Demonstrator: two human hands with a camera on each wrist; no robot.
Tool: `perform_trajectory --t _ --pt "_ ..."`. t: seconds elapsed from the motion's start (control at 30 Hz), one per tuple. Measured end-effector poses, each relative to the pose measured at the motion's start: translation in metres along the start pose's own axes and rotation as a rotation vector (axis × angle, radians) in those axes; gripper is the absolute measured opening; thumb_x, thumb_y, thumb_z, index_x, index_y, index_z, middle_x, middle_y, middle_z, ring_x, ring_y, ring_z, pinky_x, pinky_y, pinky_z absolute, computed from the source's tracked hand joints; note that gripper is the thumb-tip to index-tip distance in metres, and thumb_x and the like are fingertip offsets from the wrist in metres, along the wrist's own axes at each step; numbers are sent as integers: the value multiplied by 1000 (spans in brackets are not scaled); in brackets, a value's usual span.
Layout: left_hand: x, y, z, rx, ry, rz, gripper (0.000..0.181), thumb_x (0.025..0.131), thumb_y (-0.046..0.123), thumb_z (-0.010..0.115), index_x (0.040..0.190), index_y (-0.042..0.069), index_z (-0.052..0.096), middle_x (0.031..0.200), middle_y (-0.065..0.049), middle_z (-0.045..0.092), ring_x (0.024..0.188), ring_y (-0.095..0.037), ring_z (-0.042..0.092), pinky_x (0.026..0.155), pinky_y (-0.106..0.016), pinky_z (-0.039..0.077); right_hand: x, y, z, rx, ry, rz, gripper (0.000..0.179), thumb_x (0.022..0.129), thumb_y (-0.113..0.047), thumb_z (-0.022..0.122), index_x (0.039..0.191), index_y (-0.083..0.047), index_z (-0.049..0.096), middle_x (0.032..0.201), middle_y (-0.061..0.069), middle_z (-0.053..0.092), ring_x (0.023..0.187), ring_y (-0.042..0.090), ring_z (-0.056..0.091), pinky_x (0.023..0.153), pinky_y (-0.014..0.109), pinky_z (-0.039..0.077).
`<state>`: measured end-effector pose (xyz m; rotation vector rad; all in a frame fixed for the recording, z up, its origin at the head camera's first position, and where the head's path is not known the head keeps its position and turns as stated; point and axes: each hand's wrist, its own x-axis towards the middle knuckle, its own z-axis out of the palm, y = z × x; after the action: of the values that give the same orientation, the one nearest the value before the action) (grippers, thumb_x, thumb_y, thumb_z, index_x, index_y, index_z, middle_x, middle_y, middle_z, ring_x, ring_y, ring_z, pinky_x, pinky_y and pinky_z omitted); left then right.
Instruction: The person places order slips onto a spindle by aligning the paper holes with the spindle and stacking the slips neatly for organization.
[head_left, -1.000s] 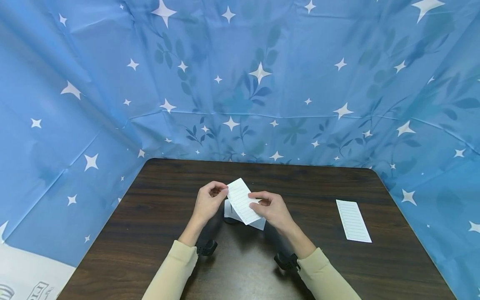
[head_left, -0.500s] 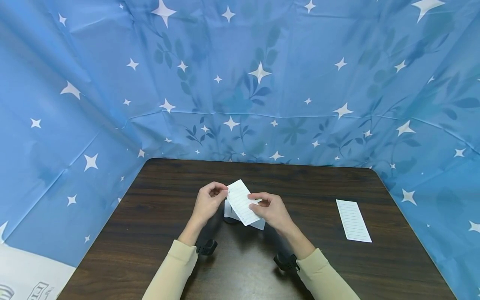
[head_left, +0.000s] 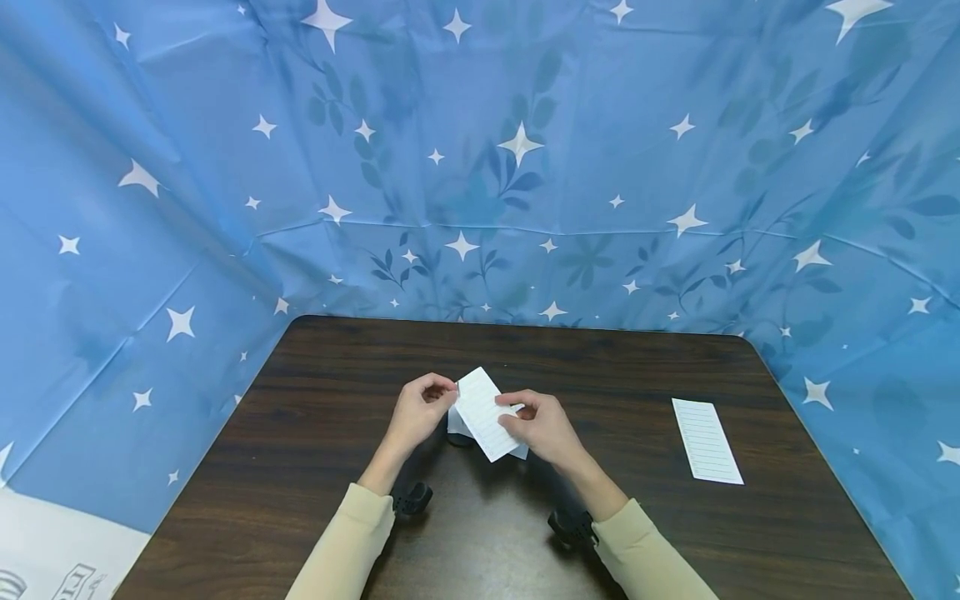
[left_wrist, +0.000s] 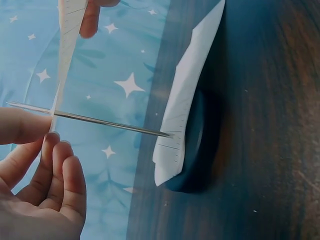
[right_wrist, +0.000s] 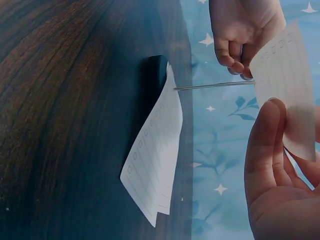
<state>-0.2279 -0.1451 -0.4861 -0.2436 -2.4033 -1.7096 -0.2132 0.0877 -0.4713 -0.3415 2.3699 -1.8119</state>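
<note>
A white lined paper slip [head_left: 483, 421] is held between both hands. My left hand [head_left: 420, 410] pinches its left corner, thumb and fingertips right beside a thin metal spike [left_wrist: 110, 123]. Along the slip's right edge, my right hand [head_left: 542, 427] grips it between thumb and fingers. In the left wrist view the spike passes through the slip, its pointed tip sticking out beyond. Lower on the spike, against its round black base [left_wrist: 204, 145], sit other printed slips [right_wrist: 155, 150], curled and fanned out. The held slip covers most of this in the head view.
Another lined slip [head_left: 707, 442] lies flat on the dark wooden table [head_left: 315, 450] to the right. A blue curtain [head_left: 480, 167] with white stars hangs behind the table and at its sides. Printed white material [head_left: 67, 550] shows at lower left.
Both hands and the held slip have come slightly down in the head view, covering more of the slips beneath. The slip on the right of the table stays put.
</note>
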Motion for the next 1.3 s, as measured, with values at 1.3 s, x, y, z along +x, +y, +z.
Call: perform_trajectory --t 1.3 --pt "-7 -21 7 255 -93 -50 5 91 8 75 86 7 72 86 -1 62 76 -14 57 70 -33 49 -3 31 0 -244 -26 37 20 88 -4 74 108 -7 76 99 2 71 79 15 62 61 33 51"
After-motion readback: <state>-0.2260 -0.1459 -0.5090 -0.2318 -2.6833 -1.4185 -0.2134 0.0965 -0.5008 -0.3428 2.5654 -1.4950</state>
